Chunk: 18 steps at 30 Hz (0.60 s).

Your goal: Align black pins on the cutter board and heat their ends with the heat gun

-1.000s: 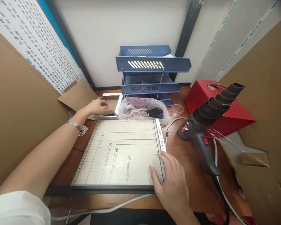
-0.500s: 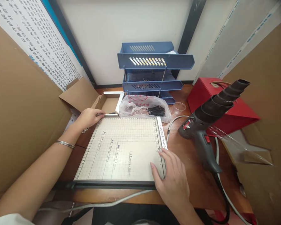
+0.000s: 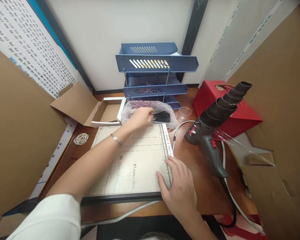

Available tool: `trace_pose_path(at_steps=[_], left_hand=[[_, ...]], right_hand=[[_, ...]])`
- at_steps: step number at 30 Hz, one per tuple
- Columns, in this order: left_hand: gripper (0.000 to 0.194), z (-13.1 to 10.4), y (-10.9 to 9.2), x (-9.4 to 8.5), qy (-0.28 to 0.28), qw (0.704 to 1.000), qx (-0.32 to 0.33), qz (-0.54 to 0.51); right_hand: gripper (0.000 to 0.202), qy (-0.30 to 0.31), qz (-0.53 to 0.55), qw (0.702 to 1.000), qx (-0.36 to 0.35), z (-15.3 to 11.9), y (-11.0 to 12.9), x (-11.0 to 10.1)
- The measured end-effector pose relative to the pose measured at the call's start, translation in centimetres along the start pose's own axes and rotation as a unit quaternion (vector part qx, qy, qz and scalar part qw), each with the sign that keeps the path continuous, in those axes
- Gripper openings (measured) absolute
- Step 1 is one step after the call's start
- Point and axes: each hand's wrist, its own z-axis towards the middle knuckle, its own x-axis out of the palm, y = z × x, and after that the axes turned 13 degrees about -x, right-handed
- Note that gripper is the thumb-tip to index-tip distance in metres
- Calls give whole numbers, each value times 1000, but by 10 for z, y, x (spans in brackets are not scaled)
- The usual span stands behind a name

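Observation:
A cream paper cutter board [image 3: 147, 166] with printed size lines lies in front of me. My right hand [image 3: 178, 183] rests on its right edge, fingers spread, holding nothing. Over the clear plastic bag [image 3: 130, 111] behind the board hangs my left hand [image 3: 143, 117], its fingers curled and blurred by motion, so what they hold, if anything, cannot be made out. Just right of those fingers, a bundle of thin black pieces [image 3: 162, 116] shows in the bag. An open cardboard box [image 3: 110, 111] stands left of the bag, with a small dark item inside its front edge.
Blue stacked trays [image 3: 157, 63] stand at the back. On the right are a heat gun [image 3: 207, 133], a red box [image 3: 247, 115] and a clear round cup [image 3: 184, 112]. A coil of pale cord [image 3: 81, 138] lies left of the board.
My left hand has moved right, from the box's front edge to the plastic bag. The dark item formerly at its fingers now lies in the box. The whole view has shifted slightly.

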Motion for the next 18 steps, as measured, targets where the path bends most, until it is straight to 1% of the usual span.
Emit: trace_pose_path(at_steps=[2,4,6,8,13,18], left_hand=[[25,23,-18,16,50,999,19,7],[25,40,-28,28,91,995,25,18],[28,49,-34,35,120,992,22,31],[29,54,-37,38,139,989,12,41],[28,59,-38,38,152,987,-6,48],[26,62,-32,40,136,990,-12,41]], right_hand=[[33,2,-1,1000,4,0,0,0],[35,3,-6,1000,5,-1,-1,-1],[37,4,-13,1000,2,-2,-2,-1],[39,5,-16,1000,0,-3,-3,0],[40,2,-20,1000,-4,-4,-4,2],[38,-7,-16,1000,-7,-3,-3,2]])
